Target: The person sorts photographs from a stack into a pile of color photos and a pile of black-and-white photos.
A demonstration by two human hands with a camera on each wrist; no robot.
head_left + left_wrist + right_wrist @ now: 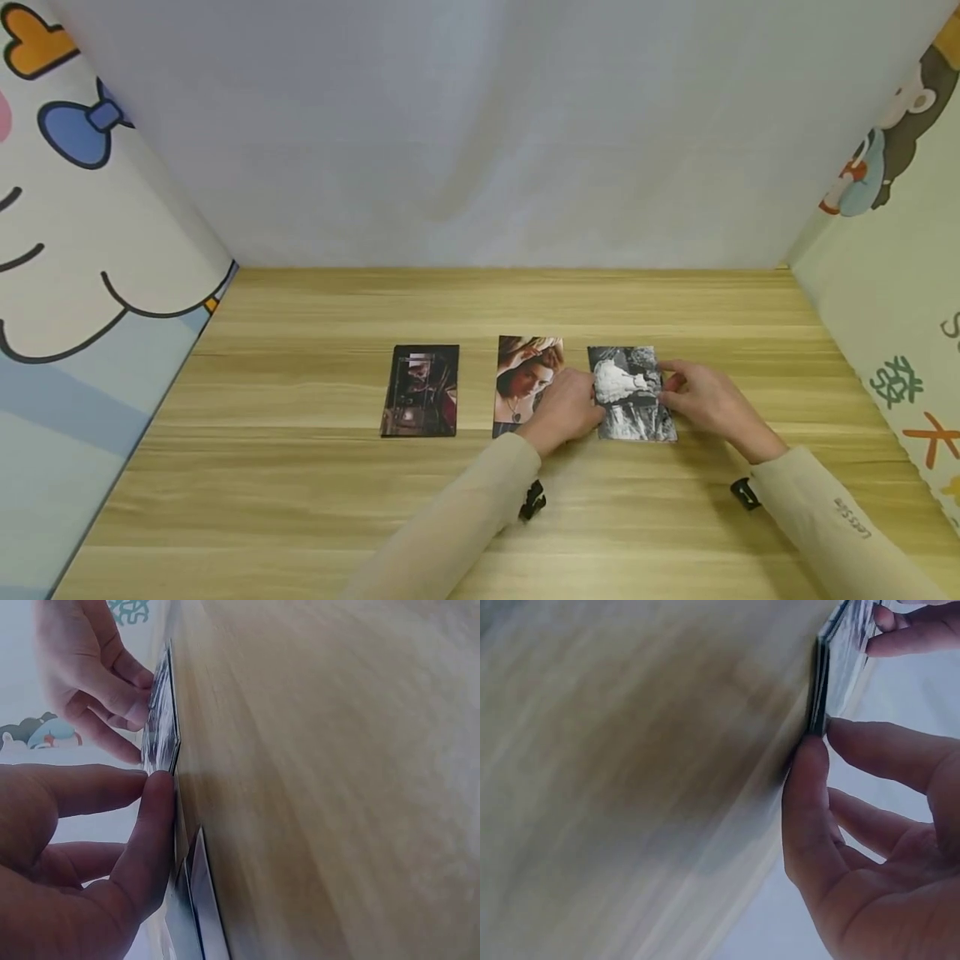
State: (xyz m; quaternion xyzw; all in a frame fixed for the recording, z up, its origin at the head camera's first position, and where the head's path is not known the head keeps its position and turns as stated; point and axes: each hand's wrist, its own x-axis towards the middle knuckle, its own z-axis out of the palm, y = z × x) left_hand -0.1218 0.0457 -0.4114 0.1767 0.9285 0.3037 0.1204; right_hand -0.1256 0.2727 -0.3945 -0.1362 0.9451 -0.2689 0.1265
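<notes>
Wooden table (300, 500): head view alone shows both hands (570, 410) (705, 400) pinching black-and-white photo (630, 396).

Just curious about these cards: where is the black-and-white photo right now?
In the head view, the black-and-white photo lies rightmost of three on the wooden table, between both hands, beside the portrait card.

Wooden bench (300, 500), pale and grained, boxed in on three sides. On the bench, well left of centre, a dark photo card (420, 391) lying flat; just right of that dark card, a colour portrait card (525, 371) also flat, partly covered at its lower right. Behind the bench, a plain white backdrop (480, 125). Left of the bench, a cartoon panel (75, 250) with a blue bow; right of the bench, another cartoon panel (892, 275) with coloured characters
</notes>
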